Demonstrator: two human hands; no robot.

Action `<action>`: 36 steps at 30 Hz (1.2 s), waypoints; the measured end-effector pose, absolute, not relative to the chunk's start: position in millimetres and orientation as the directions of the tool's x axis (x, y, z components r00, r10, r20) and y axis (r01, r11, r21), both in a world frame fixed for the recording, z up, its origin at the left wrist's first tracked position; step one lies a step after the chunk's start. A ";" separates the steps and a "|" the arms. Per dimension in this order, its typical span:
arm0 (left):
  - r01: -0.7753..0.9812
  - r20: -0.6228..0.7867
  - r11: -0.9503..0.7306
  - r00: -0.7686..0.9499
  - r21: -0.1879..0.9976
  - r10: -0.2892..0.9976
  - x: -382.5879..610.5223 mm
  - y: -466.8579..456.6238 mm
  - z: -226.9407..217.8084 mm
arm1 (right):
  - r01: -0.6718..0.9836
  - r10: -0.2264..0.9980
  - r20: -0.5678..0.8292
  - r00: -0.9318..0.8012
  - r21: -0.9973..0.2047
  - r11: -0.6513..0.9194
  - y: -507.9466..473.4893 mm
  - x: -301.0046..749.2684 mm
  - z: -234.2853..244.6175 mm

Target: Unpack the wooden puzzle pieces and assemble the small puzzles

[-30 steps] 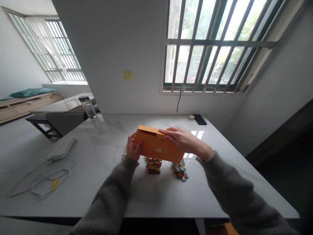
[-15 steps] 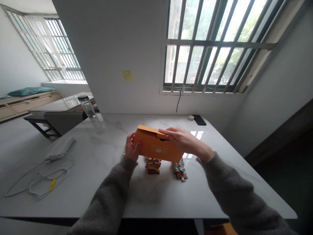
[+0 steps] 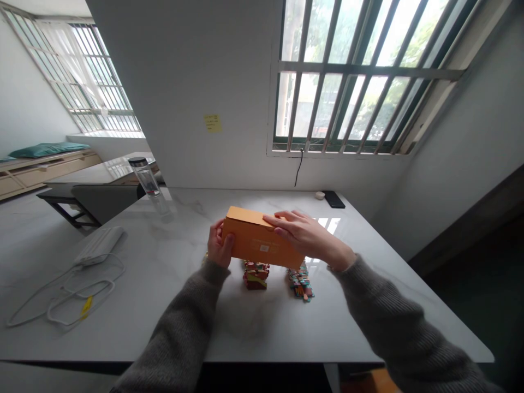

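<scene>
An orange cardboard box (image 3: 257, 245) is held tilted above the table, its lid flap lying flush along the top edge. My left hand (image 3: 220, 244) grips its left end, thumb on the near face. My right hand (image 3: 305, 232) lies over the top right of the box, fingers pressed on the lid. Below the box, a stack of red and brown printed pieces (image 3: 256, 279) stands on the table. To its right lies a stack of teal and orange pieces (image 3: 302, 286). The box hides the far parts of both stacks.
On the left of the marble-patterned table (image 3: 262, 333) lie a white power strip (image 3: 100, 245) and its looped cable. A clear bottle (image 3: 145, 177) stands at the far left. Toward the back right are a black phone (image 3: 334, 200) and a small white object (image 3: 320, 195).
The lid flap, raised with a dark gap at its edge before, is now pressed down shut under my right hand. My left hand keeps its hold on the box.
</scene>
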State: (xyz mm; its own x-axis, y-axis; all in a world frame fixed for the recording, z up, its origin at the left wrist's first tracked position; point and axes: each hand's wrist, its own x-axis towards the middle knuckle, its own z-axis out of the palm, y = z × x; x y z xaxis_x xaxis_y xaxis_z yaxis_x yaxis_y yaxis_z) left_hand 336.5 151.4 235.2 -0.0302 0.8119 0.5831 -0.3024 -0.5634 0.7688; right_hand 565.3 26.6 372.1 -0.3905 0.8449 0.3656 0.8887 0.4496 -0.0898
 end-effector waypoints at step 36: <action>-0.598 0.161 -0.062 0.114 0.799 0.980 365.6 107.3 264.6 | 0.820 0.753 0.658 -0.013 -0.424 0.385 21.0 532.5 304.8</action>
State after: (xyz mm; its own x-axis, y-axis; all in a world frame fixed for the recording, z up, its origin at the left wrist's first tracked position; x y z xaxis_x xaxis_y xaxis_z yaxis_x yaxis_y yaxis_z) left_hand 365.6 107.3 264.6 0.1140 0.9803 0.1613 -0.5977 -0.0620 0.7993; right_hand 532.5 21.0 304.8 -0.0131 0.7529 0.6580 0.8202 0.3845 -0.4236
